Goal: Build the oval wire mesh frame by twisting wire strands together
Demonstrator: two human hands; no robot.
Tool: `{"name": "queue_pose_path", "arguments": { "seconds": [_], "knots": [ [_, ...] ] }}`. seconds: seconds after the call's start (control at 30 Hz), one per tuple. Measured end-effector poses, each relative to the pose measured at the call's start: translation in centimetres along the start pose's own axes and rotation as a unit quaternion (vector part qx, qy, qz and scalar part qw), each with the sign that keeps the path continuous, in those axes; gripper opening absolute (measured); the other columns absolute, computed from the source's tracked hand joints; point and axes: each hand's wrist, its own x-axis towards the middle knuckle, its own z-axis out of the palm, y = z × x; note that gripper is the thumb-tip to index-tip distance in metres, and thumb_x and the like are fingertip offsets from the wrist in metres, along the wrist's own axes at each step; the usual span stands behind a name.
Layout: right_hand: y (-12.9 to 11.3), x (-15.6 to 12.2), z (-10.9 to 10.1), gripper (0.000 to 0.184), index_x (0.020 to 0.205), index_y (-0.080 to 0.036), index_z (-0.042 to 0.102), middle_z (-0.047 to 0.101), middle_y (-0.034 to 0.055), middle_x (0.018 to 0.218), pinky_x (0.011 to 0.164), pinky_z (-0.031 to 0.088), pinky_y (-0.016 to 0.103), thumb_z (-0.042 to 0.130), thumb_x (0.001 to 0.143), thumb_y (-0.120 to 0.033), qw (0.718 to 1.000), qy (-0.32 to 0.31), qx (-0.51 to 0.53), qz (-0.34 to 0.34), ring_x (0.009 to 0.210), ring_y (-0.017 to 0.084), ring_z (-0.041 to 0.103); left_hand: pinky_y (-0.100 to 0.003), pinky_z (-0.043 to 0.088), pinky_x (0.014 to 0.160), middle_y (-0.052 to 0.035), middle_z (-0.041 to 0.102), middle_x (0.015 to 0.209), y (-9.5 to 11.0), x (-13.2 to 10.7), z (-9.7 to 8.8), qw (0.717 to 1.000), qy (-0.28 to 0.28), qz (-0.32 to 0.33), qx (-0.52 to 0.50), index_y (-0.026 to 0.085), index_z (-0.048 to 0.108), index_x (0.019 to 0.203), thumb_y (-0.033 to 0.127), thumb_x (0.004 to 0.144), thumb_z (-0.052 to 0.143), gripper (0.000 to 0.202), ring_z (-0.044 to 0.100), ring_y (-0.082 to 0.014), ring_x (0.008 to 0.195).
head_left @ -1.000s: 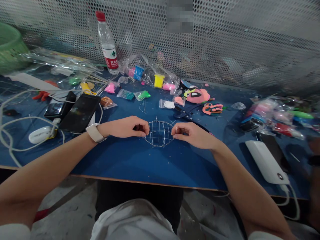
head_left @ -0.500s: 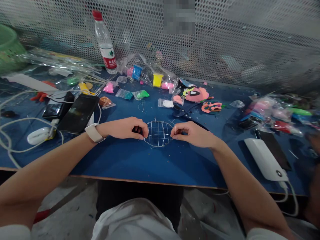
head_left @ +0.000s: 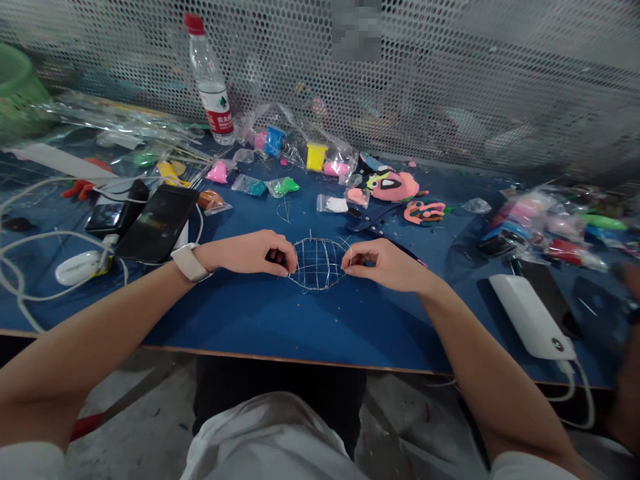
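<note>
A leaf-shaped wire frame [head_left: 320,265], with thin wires crossed into a grid inside a twisted wire rim, lies between my hands just at or above the blue table [head_left: 280,320]. My left hand [head_left: 267,253] pinches its left tip between thumb and fingers. At the opposite tip, my right hand [head_left: 373,263] grips the wire in a similar pinch, and a loose wire loop curves by those fingertips. Behind the right hand lie dark-handled pliers [head_left: 373,220], partly hidden. A thin bent piece of wire [head_left: 287,211] rests beyond the frame.
Small bags of coloured clay [head_left: 283,187] lie along the back, near a water bottle [head_left: 215,100] and a pink clay figure [head_left: 395,185]. Phones [head_left: 157,223] and white cables are at left. A white power bank [head_left: 531,317] sits at right, beside part of another person's arm [head_left: 627,380].
Both hands keep their pinch on the wire frame with hardly any movement. The whole view has shifted very slightly.
</note>
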Motion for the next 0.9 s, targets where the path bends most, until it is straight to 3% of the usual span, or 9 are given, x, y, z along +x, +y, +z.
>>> {"name": "queue_pose_path", "arguments": {
  "seconds": [0.47,0.67,0.9],
  "knots": [
    [-0.93,-0.16,-0.26,0.014,0.090,-0.022,0.077,0.078,0.0048,0.093,0.079,0.055,0.036,0.077,0.091,-0.036,1.000,-0.021,0.017,0.003,0.081,0.019,0.068,-0.032,0.046,0.088,-0.0027,0.079,0.108,0.12,-0.16,0.40,1.000,0.005,0.001,0.006,0.027,0.084,0.104,0.038,0.101,0.073,0.016,0.066,-0.0193,0.099],
    [-0.82,-0.12,-0.08,0.016,0.092,-0.023,0.074,0.075,0.0036,0.091,0.079,0.052,0.035,0.075,0.094,-0.038,1.000,-0.017,-0.001,-0.003,0.081,0.019,0.066,-0.030,0.048,0.083,-0.0026,0.076,0.105,-0.18,-0.14,0.68,1.000,0.017,-0.009,0.008,0.026,0.080,0.104,0.040,0.103,0.071,0.017,0.064,-0.0172,0.092],
    [-0.58,-0.13,-0.07,0.016,0.093,-0.021,0.073,0.073,0.0031,0.088,0.077,0.050,0.034,0.071,0.097,-0.037,1.000,-0.008,-0.025,-0.007,0.079,0.018,0.063,-0.031,0.046,0.088,-0.0024,0.078,0.108,-0.31,-0.13,0.97,0.999,0.019,0.009,0.030,0.027,0.082,0.106,0.039,0.104,0.072,0.016,0.064,-0.0193,0.101]
  ]
}}
